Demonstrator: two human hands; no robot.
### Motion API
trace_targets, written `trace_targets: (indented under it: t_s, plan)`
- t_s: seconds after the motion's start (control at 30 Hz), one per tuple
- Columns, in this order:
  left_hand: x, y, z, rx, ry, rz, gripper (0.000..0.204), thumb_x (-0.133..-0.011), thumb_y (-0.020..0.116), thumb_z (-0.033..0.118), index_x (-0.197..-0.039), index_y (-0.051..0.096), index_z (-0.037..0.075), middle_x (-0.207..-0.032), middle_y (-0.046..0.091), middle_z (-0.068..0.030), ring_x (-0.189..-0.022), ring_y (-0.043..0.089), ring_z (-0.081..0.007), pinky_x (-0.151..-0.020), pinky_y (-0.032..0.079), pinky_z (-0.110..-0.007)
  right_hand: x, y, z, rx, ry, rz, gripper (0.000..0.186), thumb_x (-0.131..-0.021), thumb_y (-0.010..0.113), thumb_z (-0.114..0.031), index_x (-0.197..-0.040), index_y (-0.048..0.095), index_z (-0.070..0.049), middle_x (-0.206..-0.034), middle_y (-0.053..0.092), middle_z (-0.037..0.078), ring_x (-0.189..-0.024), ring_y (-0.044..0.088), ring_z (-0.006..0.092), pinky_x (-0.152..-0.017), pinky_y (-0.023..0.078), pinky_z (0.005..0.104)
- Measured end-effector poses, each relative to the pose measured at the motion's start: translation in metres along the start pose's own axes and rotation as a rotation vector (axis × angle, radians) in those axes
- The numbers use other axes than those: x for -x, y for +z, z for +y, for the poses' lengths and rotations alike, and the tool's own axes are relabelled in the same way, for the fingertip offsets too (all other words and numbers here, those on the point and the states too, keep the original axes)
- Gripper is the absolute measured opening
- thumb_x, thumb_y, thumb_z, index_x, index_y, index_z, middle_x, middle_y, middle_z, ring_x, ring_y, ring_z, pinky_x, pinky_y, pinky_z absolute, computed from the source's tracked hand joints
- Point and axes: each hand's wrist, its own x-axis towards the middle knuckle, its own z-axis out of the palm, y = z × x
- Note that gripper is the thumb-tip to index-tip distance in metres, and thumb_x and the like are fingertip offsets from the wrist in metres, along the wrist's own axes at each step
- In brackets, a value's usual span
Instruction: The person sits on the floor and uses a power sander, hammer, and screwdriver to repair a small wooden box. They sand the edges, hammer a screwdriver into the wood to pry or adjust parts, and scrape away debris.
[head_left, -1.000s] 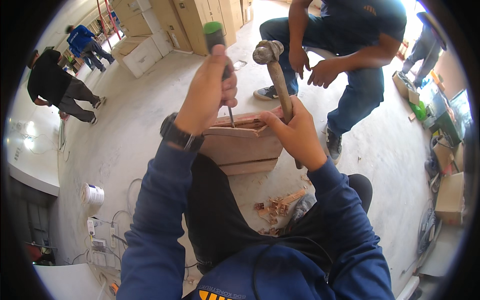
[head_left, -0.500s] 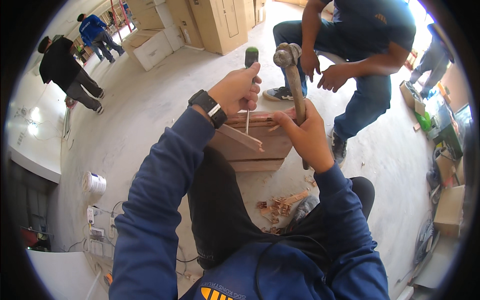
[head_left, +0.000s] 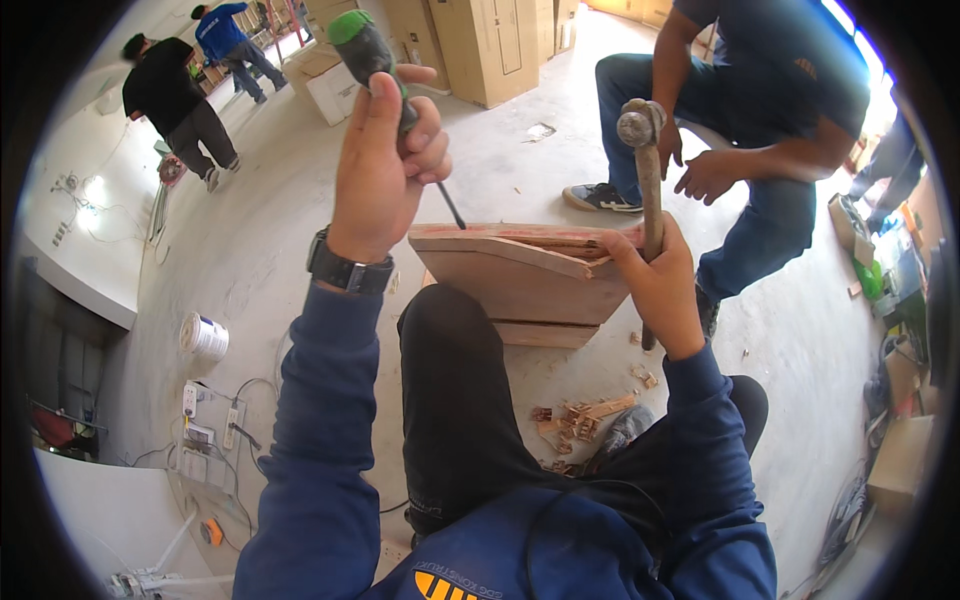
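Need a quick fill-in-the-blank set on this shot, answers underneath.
1. The left hand holds a screwdriver whose handle end is ____.
2. The right hand holds a wooden-handled ____.
3. The black watch is on the person's ____ wrist.
4. The bucket is mostly ____ in colour.

Missing words: green; hammer; left; white.

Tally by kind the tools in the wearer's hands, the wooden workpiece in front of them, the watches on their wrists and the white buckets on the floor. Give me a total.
Green-and-black screwdriver-like tool, in the left hand: 1
Hammer, in the right hand: 1
Wooden workpiece: 1
Black watch: 1
White bucket: 1
Total: 5
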Motion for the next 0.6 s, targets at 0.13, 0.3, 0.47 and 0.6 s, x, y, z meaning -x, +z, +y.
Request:
trace_targets:
  t_s: [0.13,0.3,0.47,0.6]
  plan:
    - [0.001,0.000,-0.015,-0.018,0.004,-0.063,0.054,-0.109,0.041,0.056,-0.137,0.049,0.010,-0.074,0.037,0.0040,-0.057,0.028,-0.0062,-0.059,0.029,-0.026,0.000,0.001,-0.003,-0.030,-0.008,-0.003,0.034,-0.091,0.081,-0.025,-0.100,0.061,0.001,-0.086,0.068,0.007,-0.078,0.063,0.0135,-0.072,0.052,0.0294]
    - [0.000,0.001,-0.022,-0.016,-0.006,-0.090,0.059,-0.109,0.040,0.057,-0.141,0.046,0.008,-0.072,0.036,0.0035,-0.055,0.028,-0.0063,-0.055,0.027,-0.026,0.001,0.001,-0.001,-0.042,0.012,-0.012,0.031,-0.092,0.079,-0.023,-0.097,0.060,0.000,-0.085,0.066,0.006,-0.078,0.061,0.0115,-0.072,0.050,0.0277]
    - [0.014,0.000,-0.038,-0.153,0.021,-0.110,0.049,-0.112,0.037,0.049,-0.137,0.044,0.007,-0.072,0.039,0.0010,-0.056,0.034,-0.0088,-0.055,0.032,-0.027,-0.002,0.001,0.002,-0.055,-0.001,-0.019,0.030,-0.092,0.079,-0.023,-0.097,0.059,-0.001,-0.085,0.066,0.006,-0.079,0.060,0.0115,-0.072,0.050,0.0276]
    - [0.028,-0.010,-0.046,-0.317,-0.094,-0.131,0.031,-0.114,0.042,0.030,-0.119,0.056,0.003,-0.084,0.065,-0.0035,-0.073,0.061,-0.0105,-0.070,0.050,-0.025,-0.006,0.001,0.005,-0.014,0.005,-0.018,0.030,-0.093,0.078,-0.023,-0.097,0.058,-0.001,-0.086,0.066,0.006,-0.079,0.061,0.0113,-0.072,0.050,0.0275]
